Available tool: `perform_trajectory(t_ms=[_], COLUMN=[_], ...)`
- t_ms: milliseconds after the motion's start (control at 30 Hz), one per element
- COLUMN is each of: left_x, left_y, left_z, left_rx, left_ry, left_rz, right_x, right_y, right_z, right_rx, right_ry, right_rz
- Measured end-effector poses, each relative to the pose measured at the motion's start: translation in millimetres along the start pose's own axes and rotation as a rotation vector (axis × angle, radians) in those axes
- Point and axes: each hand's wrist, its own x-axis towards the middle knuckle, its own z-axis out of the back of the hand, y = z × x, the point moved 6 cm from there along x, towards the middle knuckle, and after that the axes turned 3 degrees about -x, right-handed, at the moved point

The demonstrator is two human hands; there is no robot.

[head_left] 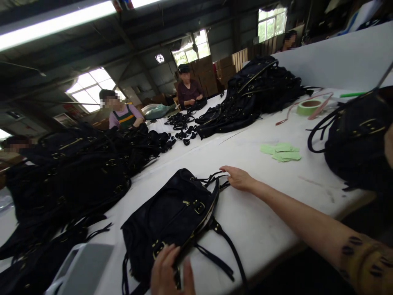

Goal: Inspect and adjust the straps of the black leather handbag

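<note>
White worktable in a dim workshop, black bag lying flat between both hands
Bag's long axis runs near-left to far-right; left hand rests fingers spread, open, on its near bottom corner, gripping nothing. Right hand lies flat and open on the table just beside the strap ends at the top, fingertips pointing at them

From my remote seat, I find no legible writing: the pale green paper slips on the white worktable far right, and the roll of green tape beyond, show no readable marks.
</note>
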Motion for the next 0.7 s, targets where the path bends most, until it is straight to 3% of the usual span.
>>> perform_trajectory(t_ms=[133, 200, 333, 467, 533, 700], left_x=[9, 8, 12, 26, 39, 69], left_y=[-62, -77, -84, -80, -84, -101], left_z=[-50.1, -66.0, -86.8, -120.4, -136.1, -159.2], left_rx=[-0.249, -0.340, -0.550, -0.735, -0.787, -0.844], left_ry=[0.275, 0.376, 0.506, 0.651, 0.634, 0.474], left_rz=[-0.248, -0.232, 0.063, 0.571, 0.723, 0.848], right_x=[8, 9, 13, 7, 2, -6], right_y=[5, 5, 5, 16, 21, 25], right_z=[-6, -6, 3, 8, 3, -14], right_rx=[0.104, 0.150, 0.282, 0.490, 0.605, 0.824], right_ry=[0.281, 0.337, 0.244, 0.167, 0.209, 0.344], right_rz=[0.129, 0.147, 0.188, 0.253, 0.252, 0.224])
